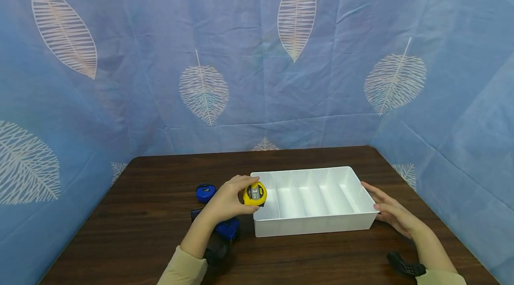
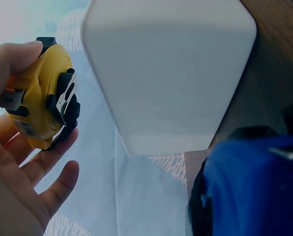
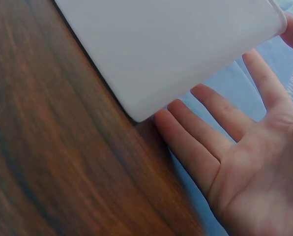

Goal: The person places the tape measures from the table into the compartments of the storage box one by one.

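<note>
Yellow tape measure [image 1: 254, 194] is being pinched by left hand [image 1: 230, 196], case caught between thumb and fingers. Its round label [image 1: 254, 192] is being turned up to the head view; a metal clip [image 2: 67, 96] and metal tape end [image 2: 11, 100] are being shown in the left wrist view. Case is being held up off the table [image 1: 152, 227], at the fingertips. Left end of white tray [image 1: 313, 225], just right of the left hand, is being overlapped by it in the head view; whether the case is being held above that end compartment or just short of it cannot be told.

Tray is being flanked by the two hands, its inside being split by upright dividers. Right hand [image 1: 391, 211] is being held spread: right end wall is being touched by its fingers, rim by its thumb.

Blue item [image 1: 206, 193] is being seen just left of the left hand. Second blue item [image 1: 228, 229] is being partly covered by the left wrist, nearer the body than the hand; exact shape cannot be told. Black strap [image 1: 404, 266] is being shown just beside the right wrist. Pale sleeves [image 1: 183, 268] are being worn behind both hands. Blue cloth [image 1: 249, 97] with white leaf prints is being hung beyond both hands
</note>
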Action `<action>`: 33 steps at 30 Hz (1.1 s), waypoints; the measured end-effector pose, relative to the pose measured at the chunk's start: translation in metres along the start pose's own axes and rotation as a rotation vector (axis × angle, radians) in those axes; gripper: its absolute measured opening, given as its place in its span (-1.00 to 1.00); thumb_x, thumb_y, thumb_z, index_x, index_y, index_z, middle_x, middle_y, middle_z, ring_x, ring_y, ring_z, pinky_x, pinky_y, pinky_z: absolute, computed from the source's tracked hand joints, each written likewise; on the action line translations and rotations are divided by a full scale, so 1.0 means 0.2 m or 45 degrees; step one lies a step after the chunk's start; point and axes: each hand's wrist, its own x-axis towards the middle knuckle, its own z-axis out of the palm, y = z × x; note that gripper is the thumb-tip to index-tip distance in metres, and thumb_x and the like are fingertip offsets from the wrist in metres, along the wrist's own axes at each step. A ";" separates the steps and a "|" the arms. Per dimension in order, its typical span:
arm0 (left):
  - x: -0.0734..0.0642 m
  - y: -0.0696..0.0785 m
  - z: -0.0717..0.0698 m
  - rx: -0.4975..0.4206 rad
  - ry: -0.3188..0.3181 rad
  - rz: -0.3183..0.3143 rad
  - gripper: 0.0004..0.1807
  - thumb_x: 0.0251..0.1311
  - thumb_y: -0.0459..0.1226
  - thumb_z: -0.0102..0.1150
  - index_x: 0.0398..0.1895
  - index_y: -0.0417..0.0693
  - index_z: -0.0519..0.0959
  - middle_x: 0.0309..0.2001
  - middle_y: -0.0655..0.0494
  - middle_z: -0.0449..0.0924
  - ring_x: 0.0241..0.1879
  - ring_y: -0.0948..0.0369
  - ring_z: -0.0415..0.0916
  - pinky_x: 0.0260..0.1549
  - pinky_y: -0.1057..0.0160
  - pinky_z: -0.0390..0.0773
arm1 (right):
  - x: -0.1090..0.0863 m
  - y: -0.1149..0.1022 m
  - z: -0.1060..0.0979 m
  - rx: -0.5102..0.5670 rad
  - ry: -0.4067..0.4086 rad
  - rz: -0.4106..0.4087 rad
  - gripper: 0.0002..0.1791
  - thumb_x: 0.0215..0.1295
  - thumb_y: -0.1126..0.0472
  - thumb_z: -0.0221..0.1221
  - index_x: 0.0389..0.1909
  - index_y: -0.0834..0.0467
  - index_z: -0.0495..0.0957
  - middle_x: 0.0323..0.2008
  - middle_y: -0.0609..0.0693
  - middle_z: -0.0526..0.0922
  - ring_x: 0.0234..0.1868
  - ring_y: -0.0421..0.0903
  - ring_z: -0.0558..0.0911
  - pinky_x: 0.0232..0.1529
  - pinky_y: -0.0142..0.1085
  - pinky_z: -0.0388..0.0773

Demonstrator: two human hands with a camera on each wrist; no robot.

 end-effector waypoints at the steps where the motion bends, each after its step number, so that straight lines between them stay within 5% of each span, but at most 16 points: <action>1: 0.00 0.00 0.01 0.014 -0.006 0.004 -0.24 -0.05 -0.17 0.49 0.29 -0.08 0.44 0.16 0.04 0.42 0.00 0.16 0.41 -0.17 0.32 0.55 | 0.00 0.00 0.00 0.001 -0.001 -0.001 -0.28 0.42 0.24 -0.16 0.53 0.04 -0.21 0.30 -0.45 0.15 0.19 -0.30 0.40 0.00 -0.14 0.46; 33: 0.02 0.03 0.10 0.238 -0.105 -0.013 -0.20 -0.10 -0.08 0.49 0.28 -0.09 0.45 0.07 0.10 0.50 -0.08 0.24 0.40 -0.15 0.36 0.52 | -0.01 0.00 0.00 0.031 0.017 0.018 -0.29 0.42 0.25 -0.15 0.53 -0.01 -0.17 0.29 -0.48 0.19 0.18 -0.26 0.43 0.01 -0.15 0.45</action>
